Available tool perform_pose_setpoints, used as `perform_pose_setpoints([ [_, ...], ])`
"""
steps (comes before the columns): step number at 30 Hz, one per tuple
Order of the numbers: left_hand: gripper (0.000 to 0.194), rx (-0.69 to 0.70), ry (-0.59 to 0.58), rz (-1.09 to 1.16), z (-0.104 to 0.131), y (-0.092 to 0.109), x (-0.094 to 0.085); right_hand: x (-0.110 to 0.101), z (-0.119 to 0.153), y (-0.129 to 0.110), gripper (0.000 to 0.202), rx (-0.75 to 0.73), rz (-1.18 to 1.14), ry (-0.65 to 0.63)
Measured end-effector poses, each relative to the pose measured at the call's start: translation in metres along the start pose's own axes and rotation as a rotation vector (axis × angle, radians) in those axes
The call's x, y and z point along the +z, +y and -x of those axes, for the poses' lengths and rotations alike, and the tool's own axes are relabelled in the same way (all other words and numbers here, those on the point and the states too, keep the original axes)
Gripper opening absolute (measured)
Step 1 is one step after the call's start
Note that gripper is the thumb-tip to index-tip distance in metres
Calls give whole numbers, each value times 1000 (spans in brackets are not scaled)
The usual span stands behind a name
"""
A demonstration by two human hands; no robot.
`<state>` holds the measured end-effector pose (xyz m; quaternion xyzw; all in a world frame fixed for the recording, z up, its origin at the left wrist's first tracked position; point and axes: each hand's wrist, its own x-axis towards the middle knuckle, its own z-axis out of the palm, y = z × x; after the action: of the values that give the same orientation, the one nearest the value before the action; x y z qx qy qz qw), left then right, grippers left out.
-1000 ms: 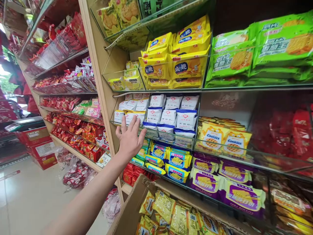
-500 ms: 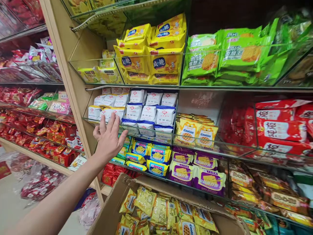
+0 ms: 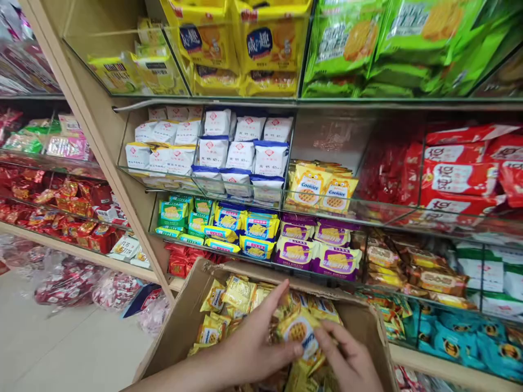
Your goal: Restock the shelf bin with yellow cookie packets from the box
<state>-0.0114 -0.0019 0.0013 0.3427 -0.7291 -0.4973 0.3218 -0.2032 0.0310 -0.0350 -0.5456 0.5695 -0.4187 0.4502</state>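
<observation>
A yellow cookie packet (image 3: 300, 333) with a round biscuit and blue "Cookies" lettering is tilted up above an open cardboard box (image 3: 370, 326). My right hand (image 3: 347, 354) pinches its right side between thumb and fingers. On its left, my left hand (image 3: 255, 343) has the thumb and a finger spread apart, the thumb tip at the packet's lower edge. Whether that thumb presses on it I cannot tell. Loose yellow cookie packets (image 3: 237, 294) lie in the box below both hands, partly hidden by them.
Similar cookie packets (image 3: 322, 188) stand in a clear-fronted shelf bin, beside white packets (image 3: 241, 155) and red packs (image 3: 466, 174). Purple biscuit packs (image 3: 316, 256) sit just behind the box. A wooden upright (image 3: 93, 147) divides the shelves; plastic bags (image 3: 65, 283) lie on the floor at left.
My left hand has come down from the white packets to the box. My right hand has entered view holding a cookie packet. The view has tilted downward.
</observation>
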Motion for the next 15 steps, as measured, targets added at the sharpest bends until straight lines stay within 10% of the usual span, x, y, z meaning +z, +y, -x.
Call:
perform_pose_setpoints([
  [6,34,-235,113,579,-26,22,11,-7,-11,-24,43,28,-387,91],
  [15,37,-280,360,882,-27,23,24,11,-9,-33,46,-50,-528,168],
])
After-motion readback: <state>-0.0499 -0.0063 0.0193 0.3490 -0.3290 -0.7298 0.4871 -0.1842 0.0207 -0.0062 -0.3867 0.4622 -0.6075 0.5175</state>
